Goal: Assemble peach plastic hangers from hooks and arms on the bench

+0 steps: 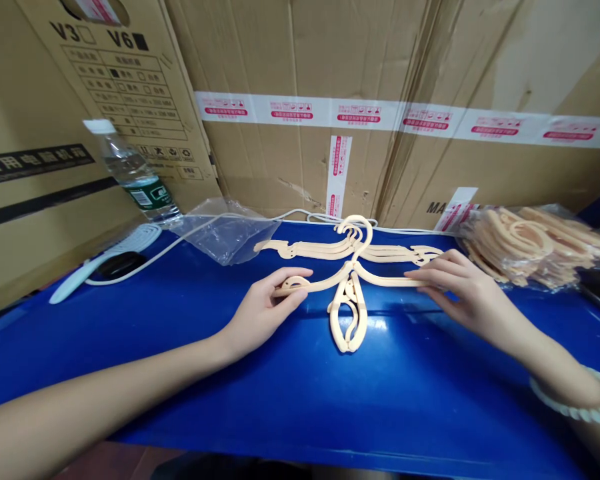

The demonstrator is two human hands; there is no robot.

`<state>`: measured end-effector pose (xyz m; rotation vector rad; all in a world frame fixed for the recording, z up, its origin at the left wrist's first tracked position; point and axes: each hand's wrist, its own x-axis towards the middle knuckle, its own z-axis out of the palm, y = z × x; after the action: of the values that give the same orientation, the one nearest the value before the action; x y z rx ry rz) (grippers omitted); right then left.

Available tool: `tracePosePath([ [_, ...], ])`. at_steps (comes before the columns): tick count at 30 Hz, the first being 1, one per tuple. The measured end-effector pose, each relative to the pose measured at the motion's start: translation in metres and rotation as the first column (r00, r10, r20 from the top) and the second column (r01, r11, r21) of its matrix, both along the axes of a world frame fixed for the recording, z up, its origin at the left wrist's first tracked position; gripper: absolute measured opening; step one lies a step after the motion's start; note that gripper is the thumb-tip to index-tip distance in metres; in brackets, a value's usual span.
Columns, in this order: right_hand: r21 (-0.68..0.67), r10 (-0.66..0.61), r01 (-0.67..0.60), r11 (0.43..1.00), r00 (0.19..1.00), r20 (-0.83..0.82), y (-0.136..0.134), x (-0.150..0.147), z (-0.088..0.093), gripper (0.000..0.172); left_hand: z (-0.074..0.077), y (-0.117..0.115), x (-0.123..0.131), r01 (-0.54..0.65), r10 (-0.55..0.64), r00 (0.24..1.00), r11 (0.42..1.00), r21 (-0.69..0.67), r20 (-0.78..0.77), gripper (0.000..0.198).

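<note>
A beige plastic folding hanger (pixel 330 282) is held between my two hands, its arms spread out to both sides and its hook upward. My left hand (pixel 263 307) pinches the end of the left arm between thumb and fingers. On the other side, my right hand (pixel 463 290) grips the tip of the right arm. Below the hook, the hanger's lower bars (pixel 335 327) hang folded together in a narrow leaf shape. Just behind lie several more beige hangers (pixel 325 251), stacked with their hooks lined up.
A clear plastic bag of folded hangers (pixel 520 243) lies at the right. At the left are a water bottle (pixel 140 180), a pale hairbrush (pixel 110 257), a black oval object (pixel 123 265) and an empty plastic bag (pixel 225 233). A white cable (pixel 180 240) crosses the blue table (pixel 300 413). Cardboard boxes (pixel 280 53) stand behind.
</note>
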<state>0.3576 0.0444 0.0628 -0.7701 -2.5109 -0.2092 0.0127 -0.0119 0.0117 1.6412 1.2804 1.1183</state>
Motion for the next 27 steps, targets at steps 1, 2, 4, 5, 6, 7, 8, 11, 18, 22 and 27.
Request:
tracePosePath([
  [1, 0.071, -0.029, 0.026, 0.997, 0.999, 0.044, -0.001, 0.000, 0.000, 0.019, 0.001, 0.001, 0.000, -0.009, 0.009, 1.000, 1.000, -0.006, 0.017, 0.033],
  [2, 0.134, -0.075, 0.064, 0.989, 0.994, 0.080, -0.003, 0.000, 0.000, 0.019, 0.001, 0.001, 0.000, -0.016, 0.016, 0.999, 1.000, -0.011, 0.036, 0.033],
  [4, 0.245, -0.189, 0.158, 0.957, 0.976, 0.110, -0.007, 0.000, -0.003, 0.018, 0.002, 0.002, 0.001, -0.021, 0.022, 0.997, 1.000, -0.021, 0.072, 0.033],
  [5, 0.290, -0.245, 0.205, 0.935, 0.963, 0.110, -0.009, -0.001, -0.005, 0.018, 0.002, 0.002, 0.002, -0.019, 0.021, 0.996, 0.999, -0.026, 0.089, 0.034],
  [6, 0.328, -0.294, 0.245, 0.912, 0.950, 0.107, -0.011, -0.002, -0.007, 0.018, 0.002, 0.002, 0.002, -0.017, 0.020, 0.994, 0.999, -0.034, 0.105, 0.036],
  [7, 0.358, -0.334, 0.277, 0.892, 0.936, 0.109, -0.013, -0.003, -0.009, 0.019, 0.002, 0.002, 0.002, -0.012, 0.017, 0.992, 0.999, -0.044, 0.121, 0.037],
  [8, 0.381, -0.364, 0.297, 0.876, 0.924, 0.117, -0.015, -0.004, -0.011, 0.021, 0.002, 0.002, 0.003, -0.008, 0.015, 0.991, 0.999, -0.054, 0.135, 0.037],
  [11, 0.408, -0.392, 0.304, 0.861, 0.908, 0.151, -0.018, -0.008, -0.013, 0.028, 0.001, 0.001, 0.003, 0.002, 0.009, 0.987, 0.998, -0.066, 0.163, 0.036],
  [18, 0.161, -0.272, 0.273, 0.948, 0.962, -0.033, -0.017, -0.016, -0.014, 0.032, -0.003, 0.003, 0.001, 0.044, -0.035, 0.978, 0.998, -0.038, 0.208, 0.032],
  [22, -0.266, -0.242, 0.152, 0.952, 0.906, -0.348, -0.014, -0.019, -0.014, 0.038, -0.006, 0.004, 0.002, 0.025, -0.008, 0.960, 0.998, -0.055, 0.281, 0.032],
  [27, -0.595, -0.319, -0.036, 0.803, 0.817, -0.480, -0.011, -0.019, -0.010, 0.026, -0.005, 0.005, 0.005, 0.026, -0.003, 0.925, 0.998, -0.055, 0.381, 0.032],
])
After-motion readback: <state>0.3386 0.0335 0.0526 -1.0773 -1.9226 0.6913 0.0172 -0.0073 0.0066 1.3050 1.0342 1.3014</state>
